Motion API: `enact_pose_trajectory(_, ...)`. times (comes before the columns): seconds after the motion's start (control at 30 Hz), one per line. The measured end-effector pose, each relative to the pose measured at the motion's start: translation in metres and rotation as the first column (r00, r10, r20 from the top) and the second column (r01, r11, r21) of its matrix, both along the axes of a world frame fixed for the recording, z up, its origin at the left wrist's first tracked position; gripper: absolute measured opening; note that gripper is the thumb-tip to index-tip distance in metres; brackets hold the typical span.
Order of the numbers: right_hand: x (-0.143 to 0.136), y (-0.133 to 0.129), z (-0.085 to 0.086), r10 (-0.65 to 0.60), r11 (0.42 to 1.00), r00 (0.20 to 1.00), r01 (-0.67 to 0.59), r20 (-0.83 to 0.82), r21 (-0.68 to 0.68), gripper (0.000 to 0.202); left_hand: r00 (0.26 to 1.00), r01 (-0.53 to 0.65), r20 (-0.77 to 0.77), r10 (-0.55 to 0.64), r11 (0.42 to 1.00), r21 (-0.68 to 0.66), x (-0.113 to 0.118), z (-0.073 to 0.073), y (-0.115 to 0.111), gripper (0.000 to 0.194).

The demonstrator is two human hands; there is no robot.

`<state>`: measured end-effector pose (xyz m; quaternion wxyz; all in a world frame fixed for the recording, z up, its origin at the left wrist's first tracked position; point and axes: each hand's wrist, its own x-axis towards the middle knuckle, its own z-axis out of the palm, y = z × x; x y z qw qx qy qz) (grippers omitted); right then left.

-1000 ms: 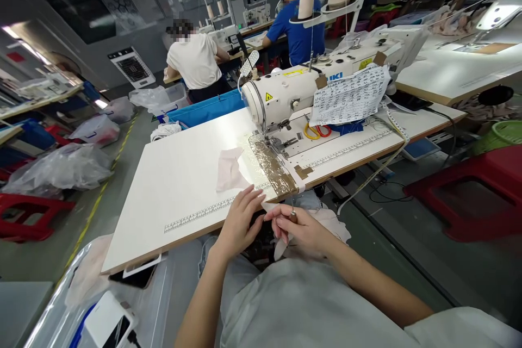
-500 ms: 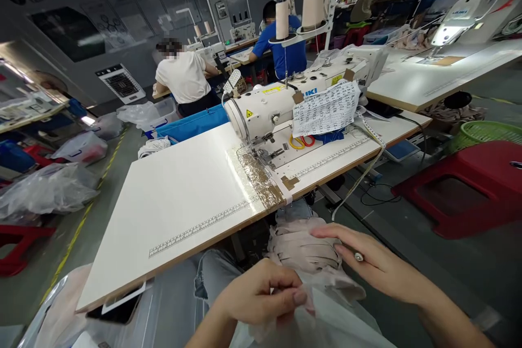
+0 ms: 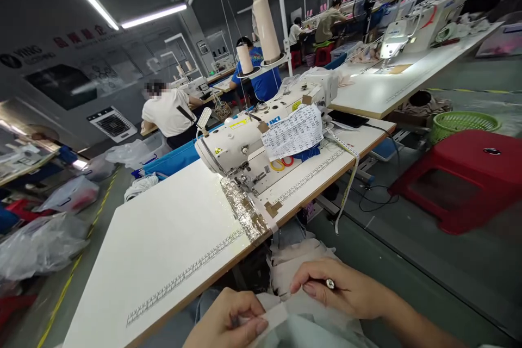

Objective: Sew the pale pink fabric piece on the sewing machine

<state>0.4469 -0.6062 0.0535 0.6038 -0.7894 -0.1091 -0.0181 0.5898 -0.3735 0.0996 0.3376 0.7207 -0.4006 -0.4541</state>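
Note:
My left hand (image 3: 228, 321) is at the bottom edge, below the table front, pinching a pale strip of fabric (image 3: 272, 314) between thumb and fingers. My right hand (image 3: 342, 289) lies to its right over a pile of pale fabric pieces (image 3: 291, 261) in my lap, fingertips on the cloth, with a small metal-tipped tool (image 3: 329, 284) tucked between the fingers. The white sewing machine (image 3: 244, 144) stands on the white table (image 3: 163, 239) ahead, apart from both hands.
A paper sheet of figures (image 3: 292, 131) hangs on the machine, scissors (image 3: 281, 163) beneath it. A red stool (image 3: 460, 179) and green basket (image 3: 463, 122) stand to the right. Two people sit at machines behind, plastic bags (image 3: 41, 244) lie left.
The fabric piece that lay on the table a second ago is gone from it. Both hands dropped from the table edge to my lap; the view tilted upward.

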Motion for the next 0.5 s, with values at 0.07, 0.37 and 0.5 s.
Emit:
enact_pose_trajectory(0.07,0.006,-0.004,0.0,0.076,0.995,0.997,-0.074,-0.029,0.061,0.05,1.0,0.014,-0.003,-0.014,0.999,0.029,0.008,-0.003,0.002,0.059)
enact_pose_trajectory(0.37,0.049,0.011,-0.01,0.167,0.957,0.984,-0.146,-0.064,0.249,0.048,0.993,0.01,-0.118,0.0,0.996,0.086,0.066,-0.025,-0.016,0.058)
enact_pose_trajectory(0.5,0.071,-0.001,-0.016,-0.009,0.973,0.98,0.054,-0.198,0.223,0.046,0.997,0.036,-0.075,-0.027,0.992,0.118,0.118,-0.018,-0.016,0.053)
